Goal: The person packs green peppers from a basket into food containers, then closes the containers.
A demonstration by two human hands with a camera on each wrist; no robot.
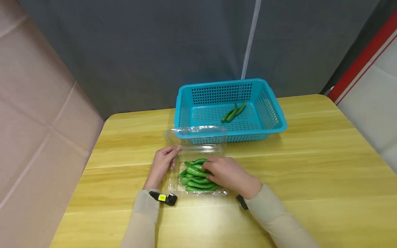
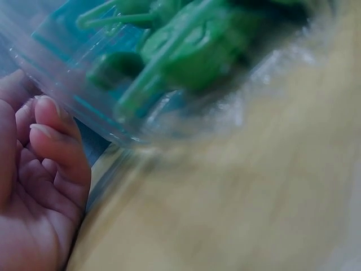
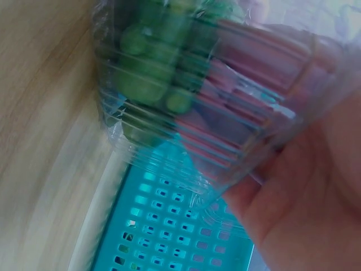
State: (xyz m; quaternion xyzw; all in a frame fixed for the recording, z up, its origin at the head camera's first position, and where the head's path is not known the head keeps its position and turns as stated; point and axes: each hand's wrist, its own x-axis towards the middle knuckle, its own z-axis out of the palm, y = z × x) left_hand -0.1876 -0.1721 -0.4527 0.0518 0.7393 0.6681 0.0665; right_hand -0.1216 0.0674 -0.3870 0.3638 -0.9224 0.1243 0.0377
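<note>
An open clear plastic clamshell container [image 1: 173, 184] lies on the table with its lid [image 1: 198, 132] tipped back toward the basket. Long green peppers [image 1: 201, 185] are piled in its base, several of them side by side. My left hand [image 1: 162, 162] grips the container's back left corner by the hinge, fingers bent in the left wrist view [image 2: 51, 169]. Reaching in over the right side, my right hand [image 1: 227, 172] has its fingers curled at the ends of the upper peppers. Through the clear wall in the right wrist view, the right fingers [image 3: 225, 107] show beside the peppers [image 3: 146, 73].
Behind the container stands a blue plastic basket [image 1: 276, 128] with a few green peppers [image 1: 232, 114] on its floor. The lid overlaps the basket's front rim in the head view. A grey curtain [image 1: 139, 62] hangs behind the wooden table [image 1: 325, 165].
</note>
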